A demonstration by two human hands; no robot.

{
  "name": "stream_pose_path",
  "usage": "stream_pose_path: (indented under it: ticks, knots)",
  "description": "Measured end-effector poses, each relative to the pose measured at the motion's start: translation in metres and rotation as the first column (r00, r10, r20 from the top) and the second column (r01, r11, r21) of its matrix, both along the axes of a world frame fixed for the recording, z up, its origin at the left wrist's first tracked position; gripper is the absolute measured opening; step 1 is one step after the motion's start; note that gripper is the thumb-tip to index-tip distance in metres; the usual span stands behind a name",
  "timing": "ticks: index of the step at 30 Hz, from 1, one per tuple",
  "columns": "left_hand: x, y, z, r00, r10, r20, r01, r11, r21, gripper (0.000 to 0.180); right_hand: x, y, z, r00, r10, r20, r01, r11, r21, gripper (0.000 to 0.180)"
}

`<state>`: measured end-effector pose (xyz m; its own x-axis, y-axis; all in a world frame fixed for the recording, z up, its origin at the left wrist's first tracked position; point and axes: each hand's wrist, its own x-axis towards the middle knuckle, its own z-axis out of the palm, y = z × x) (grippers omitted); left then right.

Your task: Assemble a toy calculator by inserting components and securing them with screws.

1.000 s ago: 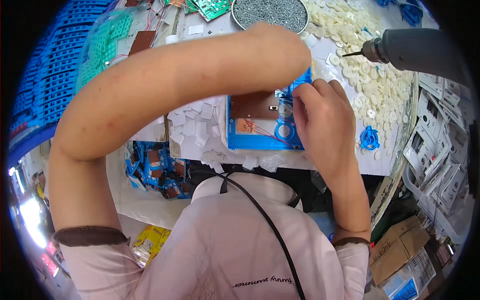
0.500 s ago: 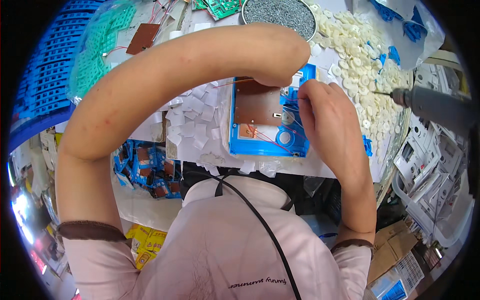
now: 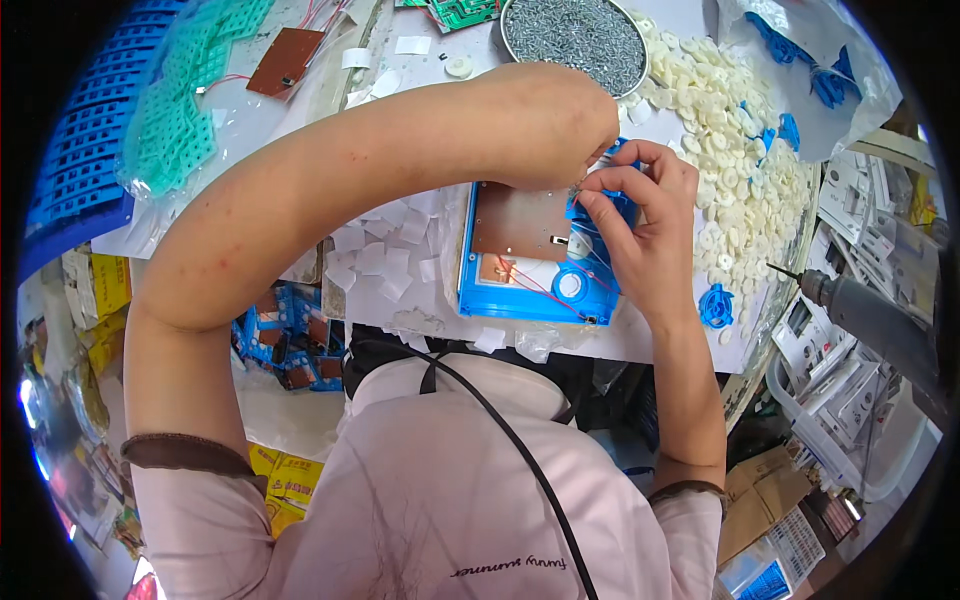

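A blue plastic casing (image 3: 520,303) lies on the table before me, with a brown circuit board (image 3: 515,222) set in its left side. Thin red wires (image 3: 540,284) run across the lower part of the casing. My left hand (image 3: 575,125) reaches in over its top edge, knuckles up and fingers curled; its fingertips are mostly hidden. My right hand (image 3: 648,205) comes from the right, thumb and forefinger pinched at the board's upper right corner. Whatever sits between those fingertips is too small to name.
Above the casing stands a round tray of screws (image 3: 575,45). White plastic discs (image 3: 735,170) are heaped at right, near a hanging electric screwdriver (image 3: 850,300). Paper squares (image 3: 385,250) lie left of the casing. Another brown board (image 3: 286,62) rests on a bag at upper left.
My right hand has shifted left, its thumb and forefinger now at the board's corner. The left hand stays curled over the casing's top edge. The view has shifted slightly.
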<state>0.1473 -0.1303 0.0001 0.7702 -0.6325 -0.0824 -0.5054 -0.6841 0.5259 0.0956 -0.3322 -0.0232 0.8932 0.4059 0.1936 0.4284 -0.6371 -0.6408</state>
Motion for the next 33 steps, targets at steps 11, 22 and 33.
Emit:
stream_pose_path:
  ticks: [11,22,33]
  knots:
    - [-0.003,0.001,-0.004,0.999,-0.009,0.043,0.009,1.000,-0.007,0.010,0.000,-0.003,0.007,0.998,0.051,0.044,-0.049,0.997,-0.053,0.013]
    - [-0.003,0.005,-0.001,0.998,-0.059,0.030,0.059,0.998,-0.018,0.012,-0.011,0.003,0.044,0.899,0.401,0.175,-0.279,0.834,-0.477,0.033]
    - [-0.007,0.004,-0.004,0.987,-0.118,0.107,0.105,0.988,0.113,0.011,-0.019,0.002,0.014,0.938,0.268,0.219,-0.223,0.952,-0.209,0.043]
